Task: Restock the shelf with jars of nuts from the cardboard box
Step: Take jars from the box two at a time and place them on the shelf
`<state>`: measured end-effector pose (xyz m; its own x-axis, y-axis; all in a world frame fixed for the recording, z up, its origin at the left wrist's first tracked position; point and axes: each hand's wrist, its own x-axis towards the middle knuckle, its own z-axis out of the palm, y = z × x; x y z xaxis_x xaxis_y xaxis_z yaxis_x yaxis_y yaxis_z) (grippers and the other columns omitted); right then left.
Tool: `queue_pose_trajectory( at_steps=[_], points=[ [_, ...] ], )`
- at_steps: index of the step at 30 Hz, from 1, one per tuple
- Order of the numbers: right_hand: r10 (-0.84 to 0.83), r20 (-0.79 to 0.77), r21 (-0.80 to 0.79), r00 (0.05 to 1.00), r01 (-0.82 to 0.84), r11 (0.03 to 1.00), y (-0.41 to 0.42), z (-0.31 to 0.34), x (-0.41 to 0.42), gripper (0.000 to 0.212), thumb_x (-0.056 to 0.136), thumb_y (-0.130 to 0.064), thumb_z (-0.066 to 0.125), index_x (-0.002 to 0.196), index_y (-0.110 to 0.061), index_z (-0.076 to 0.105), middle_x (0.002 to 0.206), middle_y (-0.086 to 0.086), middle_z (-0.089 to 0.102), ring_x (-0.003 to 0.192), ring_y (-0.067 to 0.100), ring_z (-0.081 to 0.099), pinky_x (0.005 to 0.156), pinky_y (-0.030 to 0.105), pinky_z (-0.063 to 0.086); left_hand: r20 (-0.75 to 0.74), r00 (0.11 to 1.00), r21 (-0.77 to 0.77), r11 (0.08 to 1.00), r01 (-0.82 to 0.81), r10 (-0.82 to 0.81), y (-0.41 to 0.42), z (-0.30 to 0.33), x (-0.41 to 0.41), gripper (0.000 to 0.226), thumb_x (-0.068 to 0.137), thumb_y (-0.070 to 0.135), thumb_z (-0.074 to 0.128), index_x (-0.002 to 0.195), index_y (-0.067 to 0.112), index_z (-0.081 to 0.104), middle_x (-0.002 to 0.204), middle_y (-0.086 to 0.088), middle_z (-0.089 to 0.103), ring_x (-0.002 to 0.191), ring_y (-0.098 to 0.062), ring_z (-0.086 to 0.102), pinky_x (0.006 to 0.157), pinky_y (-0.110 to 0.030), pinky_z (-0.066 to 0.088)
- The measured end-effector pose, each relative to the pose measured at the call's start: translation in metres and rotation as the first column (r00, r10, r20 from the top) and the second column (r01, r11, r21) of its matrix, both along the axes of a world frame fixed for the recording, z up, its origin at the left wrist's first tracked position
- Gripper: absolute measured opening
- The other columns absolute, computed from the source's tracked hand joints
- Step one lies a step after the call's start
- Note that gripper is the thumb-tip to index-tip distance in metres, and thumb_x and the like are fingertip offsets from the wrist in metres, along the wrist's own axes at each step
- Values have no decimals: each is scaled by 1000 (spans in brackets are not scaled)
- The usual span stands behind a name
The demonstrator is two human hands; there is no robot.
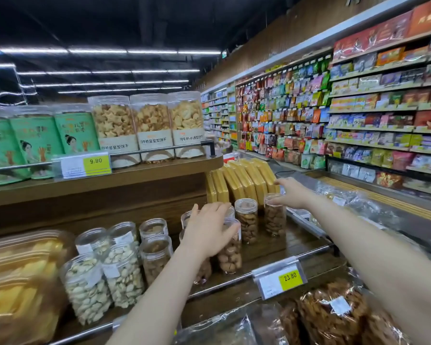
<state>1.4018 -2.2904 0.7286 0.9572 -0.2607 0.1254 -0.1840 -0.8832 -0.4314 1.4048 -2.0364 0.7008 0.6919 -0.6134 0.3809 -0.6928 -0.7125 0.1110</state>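
Observation:
On the middle wooden shelf stand clear plastic jars of brown nuts. My left hand grips the top of one front jar, fingers curled over its lid. My right hand reaches farther back and holds the lid of the rightmost jar. Between the two stands another brown-nut jar. Left of them are more nut jars and jars of pale pistachios. The cardboard box is out of view.
Yellow flat packs lean behind the jars. A metal rail with a 23.80 price tag runs along the shelf front. Biscuit jars fill the shelf above. Bagged snacks lie below, and packed wall shelves line the right.

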Motion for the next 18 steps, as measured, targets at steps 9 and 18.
queue_pose_trajectory(
  at_steps=[9,18],
  points=[
    [122,-89,-207,989,-138,969,61,92,-175,40,91,-39,54,124,-17,52,119,3,56,92,14,61,88,31,48,89,986,-199,967,156,-141,17,77,-117,29,91,37,50,116,22,54,105,4,62,100,-18,58,79,-34,48],
    [-110,82,-254,991,128,959,105,118,-424,42,91,-39,53,129,-21,48,125,-1,53,99,14,53,89,30,44,178,805,-293,750,593,-566,4,83,-274,29,92,33,53,117,19,57,96,7,62,88,-12,58,76,-33,52]
  ],
)
